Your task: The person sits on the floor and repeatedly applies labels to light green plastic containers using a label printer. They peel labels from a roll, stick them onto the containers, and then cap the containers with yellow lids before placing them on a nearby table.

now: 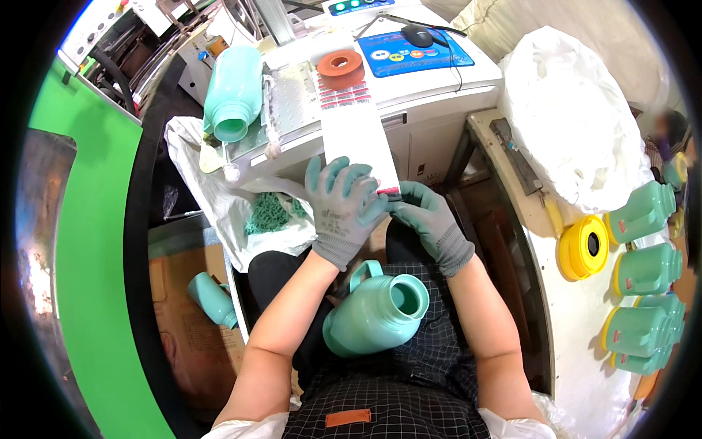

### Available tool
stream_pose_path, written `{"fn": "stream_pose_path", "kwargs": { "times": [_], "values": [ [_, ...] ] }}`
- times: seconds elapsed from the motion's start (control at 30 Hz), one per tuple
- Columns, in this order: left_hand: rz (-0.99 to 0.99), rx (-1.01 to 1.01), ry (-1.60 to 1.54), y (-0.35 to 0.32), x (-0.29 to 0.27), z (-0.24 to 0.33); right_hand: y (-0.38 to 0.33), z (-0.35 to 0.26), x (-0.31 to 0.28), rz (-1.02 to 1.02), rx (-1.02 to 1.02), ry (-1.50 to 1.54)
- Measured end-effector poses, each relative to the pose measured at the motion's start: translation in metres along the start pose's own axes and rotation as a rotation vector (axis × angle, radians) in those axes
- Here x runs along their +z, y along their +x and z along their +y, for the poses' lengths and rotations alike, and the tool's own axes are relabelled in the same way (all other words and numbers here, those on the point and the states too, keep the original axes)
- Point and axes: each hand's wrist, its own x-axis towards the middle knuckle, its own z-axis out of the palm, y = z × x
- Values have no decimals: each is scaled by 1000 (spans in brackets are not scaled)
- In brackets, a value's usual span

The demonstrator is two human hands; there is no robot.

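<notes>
A white strip of labels (358, 139) with small red printed labels hangs over the front edge of the bench. My right hand (431, 223), in a grey and teal glove, pinches its lower end between thumb and fingers. My left hand (341, 212), gloved alike, has its fingers spread beside the strip, the thumb close to the right fingertips. In my lap lies a teal jug (373, 314) with a handle, tilted, its open mouth up to the right. A second teal jug body (234, 91) lies on the metal plate at the back left, mouth toward me.
A reddish-brown tape roll (341, 69) rests on the strip. Behind it lie a blue mat (420, 62) and a black mouse (417, 36). On the right bench (578, 344) are a yellow ring-shaped part (583, 247), several teal jugs and a white bag (570, 110). A white bag holds green shreds (270, 212).
</notes>
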Motion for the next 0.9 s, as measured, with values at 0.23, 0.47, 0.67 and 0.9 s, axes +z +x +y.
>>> {"fn": "stream_pose_path", "kwargs": {
  "times": [0.23, 0.47, 0.67, 0.9],
  "values": [
    [-11, -16, -44, -7, -4, 6, -4, -1, 1, -18, -58, -115],
    [-62, -660, -777, -81, -84, 68, -104, -32, -33, 212, 247, 2],
    [-255, -257, -1064, -89, -109, 132, -227, -13, -36, -146, 728, 124],
    [-321, -147, -1047, -84, -118, 142, -243, 6, -16, 31, 567, 200]
  ]
}}
